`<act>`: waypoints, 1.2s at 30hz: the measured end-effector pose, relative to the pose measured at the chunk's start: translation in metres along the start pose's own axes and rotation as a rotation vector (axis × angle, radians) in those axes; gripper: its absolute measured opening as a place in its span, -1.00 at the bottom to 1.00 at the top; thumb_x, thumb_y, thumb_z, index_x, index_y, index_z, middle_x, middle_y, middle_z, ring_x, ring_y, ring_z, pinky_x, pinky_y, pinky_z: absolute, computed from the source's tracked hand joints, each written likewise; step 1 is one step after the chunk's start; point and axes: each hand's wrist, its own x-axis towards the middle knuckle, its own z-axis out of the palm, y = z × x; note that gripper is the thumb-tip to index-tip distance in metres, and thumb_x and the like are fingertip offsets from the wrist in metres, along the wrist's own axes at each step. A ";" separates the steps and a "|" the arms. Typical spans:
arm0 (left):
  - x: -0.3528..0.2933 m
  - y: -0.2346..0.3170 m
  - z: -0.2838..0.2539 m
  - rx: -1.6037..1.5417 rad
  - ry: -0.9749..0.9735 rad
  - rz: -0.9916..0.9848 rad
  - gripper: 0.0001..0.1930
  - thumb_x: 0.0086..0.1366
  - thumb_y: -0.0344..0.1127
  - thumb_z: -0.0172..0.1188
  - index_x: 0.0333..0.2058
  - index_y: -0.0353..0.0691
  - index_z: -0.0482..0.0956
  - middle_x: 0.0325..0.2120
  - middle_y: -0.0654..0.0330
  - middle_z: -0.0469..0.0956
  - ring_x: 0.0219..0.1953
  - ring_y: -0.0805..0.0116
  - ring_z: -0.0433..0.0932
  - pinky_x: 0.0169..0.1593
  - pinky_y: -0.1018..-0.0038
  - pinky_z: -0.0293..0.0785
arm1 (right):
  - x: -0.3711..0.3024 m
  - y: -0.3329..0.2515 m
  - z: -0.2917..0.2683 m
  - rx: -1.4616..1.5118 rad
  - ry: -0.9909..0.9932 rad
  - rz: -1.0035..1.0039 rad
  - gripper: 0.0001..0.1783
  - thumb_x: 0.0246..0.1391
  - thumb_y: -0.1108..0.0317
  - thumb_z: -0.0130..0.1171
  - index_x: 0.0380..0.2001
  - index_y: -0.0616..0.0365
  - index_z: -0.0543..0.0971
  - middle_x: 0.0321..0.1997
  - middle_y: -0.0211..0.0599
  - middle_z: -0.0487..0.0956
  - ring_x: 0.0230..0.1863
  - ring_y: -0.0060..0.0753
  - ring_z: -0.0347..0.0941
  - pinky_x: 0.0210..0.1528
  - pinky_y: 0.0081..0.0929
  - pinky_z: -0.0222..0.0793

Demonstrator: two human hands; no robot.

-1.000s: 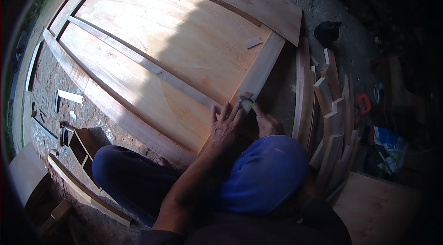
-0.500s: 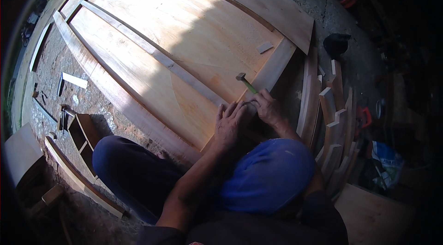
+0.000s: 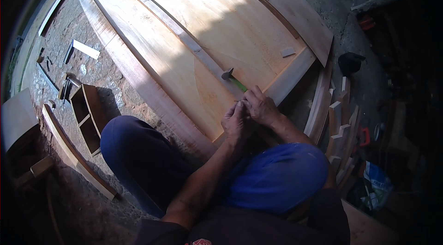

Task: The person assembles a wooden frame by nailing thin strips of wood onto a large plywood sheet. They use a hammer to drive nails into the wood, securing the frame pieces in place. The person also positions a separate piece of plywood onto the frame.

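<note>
My right hand (image 3: 262, 106) is wrapped round the green handle of a hammer (image 3: 238, 84), whose metal head lies over the wooden frame's middle rail. Close against it, my left hand (image 3: 234, 120) pinches a thin dark nail (image 3: 236, 101) between thumb and fingertips. Both hands are at the near corner of a large wooden panel (image 3: 217, 55), where the middle rail (image 3: 184, 37) meets the end rail (image 3: 290, 76). A small wood offcut (image 3: 287, 52) lies on the panel beside the end rail. My fingers partly hide the joint.
A wooden box (image 3: 87, 111) with compartments stands on the ground to the left, near a white-and-dark square (image 3: 85, 48). A curved wood strip (image 3: 76, 157) lies beside it. Several wood pieces (image 3: 339, 125) are stacked at right, near a black bag (image 3: 350, 63).
My left hand has gone from lying spread on the rail to pinching the nail. The hammer has swung left over the middle rail. The whole view has shifted slightly.
</note>
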 end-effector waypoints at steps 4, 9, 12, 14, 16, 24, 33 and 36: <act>0.020 0.010 -0.021 0.028 0.005 -0.089 -0.86 0.43 -0.33 0.16 -0.22 -0.28 0.58 -0.39 0.19 0.63 -0.43 0.41 0.60 -0.34 0.50 0.55 | 0.020 -0.008 -0.002 -0.069 -0.136 -0.042 -0.85 0.18 0.33 0.17 -0.27 0.12 0.44 -0.17 -0.12 0.44 -0.21 0.11 0.57 -0.27 -0.01 0.53; 0.028 0.013 -0.012 0.060 0.091 -0.068 -0.86 0.44 -0.29 0.16 -0.25 -0.23 0.52 -0.41 0.18 0.63 -0.51 0.41 0.60 -0.50 0.56 0.47 | 0.033 -0.013 -0.008 -0.004 -0.149 -0.017 -0.83 0.14 0.32 0.25 -0.23 0.11 0.53 -0.18 -0.16 0.48 -0.22 0.01 0.59 -0.22 -0.13 0.55; 0.015 0.009 0.003 0.232 0.294 -0.121 -0.85 0.44 -0.28 0.14 -0.23 -0.23 0.49 -0.45 0.18 0.61 -0.54 0.40 0.59 -0.55 0.55 0.46 | 0.036 -0.016 -0.030 0.034 -0.094 0.028 -0.82 0.15 0.34 0.25 -0.18 0.11 0.62 -0.19 -0.17 0.52 -0.21 -0.07 0.59 -0.18 -0.21 0.56; 0.008 0.008 0.000 0.315 0.384 -0.170 -0.84 0.45 -0.26 0.12 -0.23 -0.24 0.49 -0.48 0.18 0.59 -0.58 0.40 0.57 -0.59 0.56 0.44 | 0.037 -0.025 -0.051 0.045 -0.048 0.076 -0.81 0.19 0.40 0.23 -0.13 0.12 0.67 -0.22 -0.17 0.54 -0.20 -0.13 0.58 -0.16 -0.28 0.53; -0.001 0.009 -0.001 0.374 0.409 -0.221 -0.81 0.46 -0.23 0.09 -0.23 -0.26 0.49 -0.51 0.18 0.57 -0.62 0.41 0.55 -0.62 0.55 0.42 | 0.033 -0.025 -0.070 0.028 -0.004 0.064 -0.81 0.19 0.41 0.22 -0.13 0.14 0.66 -0.23 -0.16 0.53 -0.22 -0.14 0.57 -0.18 -0.29 0.52; 0.001 0.004 0.012 0.354 0.497 -0.250 -0.75 0.50 -0.14 0.01 -0.14 -0.21 0.49 -0.63 0.17 0.50 -0.76 0.45 0.43 -0.73 0.52 0.30 | 0.056 -0.014 -0.112 0.018 -0.074 -0.062 -0.82 0.21 0.46 0.20 -0.14 0.18 0.65 -0.28 -0.16 0.54 -0.29 -0.18 0.56 -0.23 -0.34 0.49; -0.002 -0.013 0.011 0.312 0.583 -0.116 -0.76 0.49 -0.14 0.05 -0.12 -0.15 0.57 -0.70 0.25 0.49 -0.78 0.50 0.37 -0.72 0.57 0.20 | 0.073 -0.046 -0.132 0.103 -0.348 -0.213 -0.81 0.21 0.48 0.18 -0.12 0.15 0.65 -0.26 -0.14 0.53 -0.27 -0.12 0.57 -0.23 -0.30 0.51; -0.001 -0.017 0.016 0.323 0.609 -0.091 -0.74 0.48 -0.14 0.05 -0.10 -0.17 0.58 -0.73 0.24 0.49 -0.80 0.51 0.35 -0.73 0.56 0.19 | 0.080 -0.053 -0.138 -0.008 -0.527 -0.288 -0.66 0.24 0.52 0.10 0.07 0.12 0.55 -0.25 -0.07 0.53 -0.23 -0.03 0.56 -0.19 -0.23 0.49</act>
